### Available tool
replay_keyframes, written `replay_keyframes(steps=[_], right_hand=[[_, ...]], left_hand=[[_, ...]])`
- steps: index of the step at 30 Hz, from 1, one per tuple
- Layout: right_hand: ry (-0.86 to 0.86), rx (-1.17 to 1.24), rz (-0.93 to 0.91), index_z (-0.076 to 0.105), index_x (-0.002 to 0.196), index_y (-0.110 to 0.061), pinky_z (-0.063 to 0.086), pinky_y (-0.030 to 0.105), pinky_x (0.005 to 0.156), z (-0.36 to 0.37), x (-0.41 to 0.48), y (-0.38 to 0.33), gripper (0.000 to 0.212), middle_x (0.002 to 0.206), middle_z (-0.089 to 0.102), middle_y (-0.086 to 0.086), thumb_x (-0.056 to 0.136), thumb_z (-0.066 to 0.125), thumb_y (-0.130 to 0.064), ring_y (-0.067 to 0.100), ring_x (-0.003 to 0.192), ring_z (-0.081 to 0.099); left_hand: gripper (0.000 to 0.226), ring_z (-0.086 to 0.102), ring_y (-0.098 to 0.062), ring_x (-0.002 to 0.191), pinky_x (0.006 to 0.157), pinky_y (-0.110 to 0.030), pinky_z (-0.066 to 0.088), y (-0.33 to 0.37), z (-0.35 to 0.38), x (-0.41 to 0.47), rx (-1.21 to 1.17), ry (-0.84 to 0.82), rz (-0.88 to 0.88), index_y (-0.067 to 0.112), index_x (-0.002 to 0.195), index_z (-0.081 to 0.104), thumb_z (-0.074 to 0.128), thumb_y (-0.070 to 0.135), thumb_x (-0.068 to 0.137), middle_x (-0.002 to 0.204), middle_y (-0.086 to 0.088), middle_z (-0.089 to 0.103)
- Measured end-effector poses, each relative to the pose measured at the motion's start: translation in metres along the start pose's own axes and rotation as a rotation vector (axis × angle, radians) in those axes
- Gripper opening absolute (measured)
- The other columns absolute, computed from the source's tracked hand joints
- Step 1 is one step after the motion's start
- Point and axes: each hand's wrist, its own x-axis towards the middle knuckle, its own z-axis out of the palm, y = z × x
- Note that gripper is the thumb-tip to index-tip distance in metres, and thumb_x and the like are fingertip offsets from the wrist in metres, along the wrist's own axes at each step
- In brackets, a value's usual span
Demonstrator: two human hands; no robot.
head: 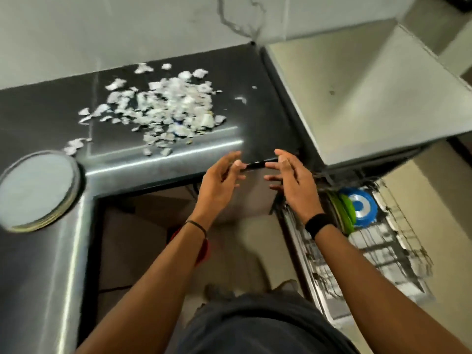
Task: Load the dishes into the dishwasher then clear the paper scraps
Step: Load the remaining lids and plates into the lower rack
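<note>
Hovering at the counter (46,111) edge: left hand (221,180), right hand (291,181), fingers loose, holding nothing. Paper scraps (168,108) piled on the counter. Plates (360,206) upright in dishwasher rack (383,251).

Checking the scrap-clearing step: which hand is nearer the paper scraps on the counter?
Left. The left hand hovers at the counter edge, right of the paper scraps; the right hand is farther right, by the dishwasher rack.

A strip of counter (258,129) lies free between its front edge and the paper scraps (163,108). A round dish (35,190) crowds the left side, and the dishwasher rack (383,246) crowds the right.
</note>
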Motion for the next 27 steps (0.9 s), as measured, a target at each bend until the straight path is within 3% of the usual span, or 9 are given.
replay_keyframes(steps=[3, 7, 12, 20, 27], right_hand=[[-0.123, 0.006, -0.051, 0.056, 0.138, -0.023, 0.061, 0.037, 0.078, 0.084, 0.009, -0.02, 0.036, 0.114, 0.074, 0.001, 0.107, 0.045, -0.038, 0.022, 0.09, 0.075], [-0.305, -0.043, -0.12, 0.056, 0.139, -0.021, 0.062, 0.037, 0.078, 0.179, 0.008, -0.045, 0.036, 0.114, 0.073, 0.0, 0.108, 0.044, -0.035, 0.019, 0.089, 0.076], [-0.556, -0.1, -0.191, 0.055, 0.137, -0.022, 0.061, 0.039, 0.08, 0.274, 0.009, -0.066, 0.033, 0.114, 0.073, -0.001, 0.107, 0.047, -0.034, 0.017, 0.09, 0.075], [-0.883, -0.13, -0.233, 0.056, 0.134, -0.024, 0.06, 0.027, 0.077, 0.395, 0.01, -0.073, 0.03, 0.113, 0.073, 0.004, 0.105, 0.054, -0.024, 0.014, 0.089, 0.075], [-1.166, -0.251, -0.345, 0.057, 0.137, -0.029, 0.06, 0.038, 0.089, 0.479, 0.033, -0.06, 0.038, 0.114, 0.071, 0.0, 0.1, 0.064, -0.027, 0.011, 0.093, 0.073]], left_hand=[[0.027, 0.076, -0.017, 0.089, 0.078, -0.032, 0.061, -0.004, -0.083, -0.005, -0.015, 0.122, 0.01, 0.024, 0.132, 0.062, 0.052, 0.026, 0.107, 0.108, 0.0, 0.076], [0.032, 0.076, -0.017, 0.088, 0.08, -0.036, 0.062, -0.012, -0.174, -0.021, 0.003, 0.294, 0.003, 0.014, 0.136, 0.061, 0.051, 0.024, 0.107, 0.108, -0.005, 0.075], [0.029, 0.075, -0.019, 0.089, 0.083, -0.038, 0.061, -0.029, -0.26, -0.045, 0.001, 0.507, 0.004, 0.018, 0.134, 0.061, 0.051, 0.024, 0.107, 0.109, -0.006, 0.074], [0.029, 0.075, -0.015, 0.088, 0.079, -0.028, 0.058, -0.063, -0.339, -0.082, -0.055, 0.829, -0.101, 0.02, 0.135, 0.06, 0.052, 0.024, 0.107, 0.11, -0.004, 0.074], [0.031, 0.074, -0.014, 0.091, 0.088, -0.037, 0.061, -0.078, -0.367, -0.087, -0.071, 1.09, -0.191, 0.02, 0.137, 0.06, 0.052, 0.026, 0.107, 0.111, -0.004, 0.073]])
